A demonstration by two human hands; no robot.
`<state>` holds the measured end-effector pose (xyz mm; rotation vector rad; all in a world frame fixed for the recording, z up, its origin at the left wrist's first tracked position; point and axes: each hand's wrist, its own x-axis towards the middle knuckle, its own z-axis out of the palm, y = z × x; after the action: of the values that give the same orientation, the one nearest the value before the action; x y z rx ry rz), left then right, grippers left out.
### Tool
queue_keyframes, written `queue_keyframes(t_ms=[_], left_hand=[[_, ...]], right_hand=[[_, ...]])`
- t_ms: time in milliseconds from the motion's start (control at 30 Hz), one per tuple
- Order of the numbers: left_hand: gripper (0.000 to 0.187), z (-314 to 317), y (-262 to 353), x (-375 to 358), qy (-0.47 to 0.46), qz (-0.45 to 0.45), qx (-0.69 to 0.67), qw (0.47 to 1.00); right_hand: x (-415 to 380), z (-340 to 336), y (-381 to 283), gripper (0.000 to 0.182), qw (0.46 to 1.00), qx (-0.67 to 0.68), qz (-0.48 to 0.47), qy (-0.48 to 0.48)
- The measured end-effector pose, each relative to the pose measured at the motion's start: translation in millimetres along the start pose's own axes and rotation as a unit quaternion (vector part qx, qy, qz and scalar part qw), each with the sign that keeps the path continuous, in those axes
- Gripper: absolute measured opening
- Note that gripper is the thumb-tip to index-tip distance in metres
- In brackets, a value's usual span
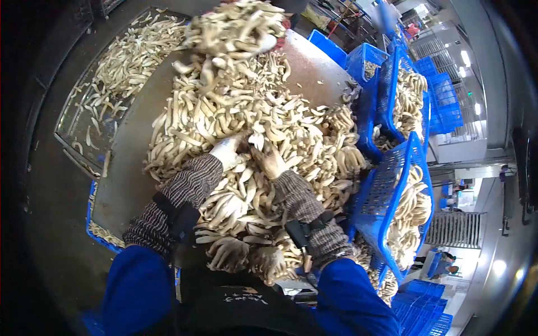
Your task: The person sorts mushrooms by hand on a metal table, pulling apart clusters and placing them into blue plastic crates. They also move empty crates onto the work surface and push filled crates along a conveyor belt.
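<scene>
A large heap of pale king oyster mushrooms (235, 196) covers the metal table (129, 162) in front of me. My left hand (228, 152), in a soiled white glove, reaches into the middle of it. Beside it is my right hand (270, 161), also in a stained glove. The fingers of both hands are bent together around a mushroom (256, 140) where they meet; their tips are partly hidden. Patterned sleeve covers with dark straps wrap both forearms. Near my right elbow lies a thin tool with a brownish end (307, 263).
Blue baskets of mushrooms (382, 201) stand along the right side. At the far end, another person's red-gloved hands (284, 33) hold a big bunch of mushrooms (238, 28) above the heap. A tray (63, 127) with more mushrooms sits at the left. Stacked blue crates (420, 305) are at lower right.
</scene>
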<state>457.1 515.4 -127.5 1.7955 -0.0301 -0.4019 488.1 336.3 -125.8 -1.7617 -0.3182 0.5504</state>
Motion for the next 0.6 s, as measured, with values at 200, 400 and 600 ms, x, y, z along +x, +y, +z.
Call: queue_keyframes(t_ms=[200, 400, 600], left_hand=[[0.054, 0, 13, 7, -0.069, 0.059, 0.27, 0.959], [0.034, 12, -79, -12, 0.187, -0.065, 0.218, 0.956], [0.047, 47, 14, -55, 0.016, 0.077, 0.536, 0.84]], right_hand=[[-11, -9, -37, 0.046, 0.943, -0.256, 0.16, -0.14], [29, -66, -35, 0.048, 0.77, -0.635, 0.061, 0.016], [62, -72, 8, 0.057, 0.81, -0.583, 0.058, -0.037]])
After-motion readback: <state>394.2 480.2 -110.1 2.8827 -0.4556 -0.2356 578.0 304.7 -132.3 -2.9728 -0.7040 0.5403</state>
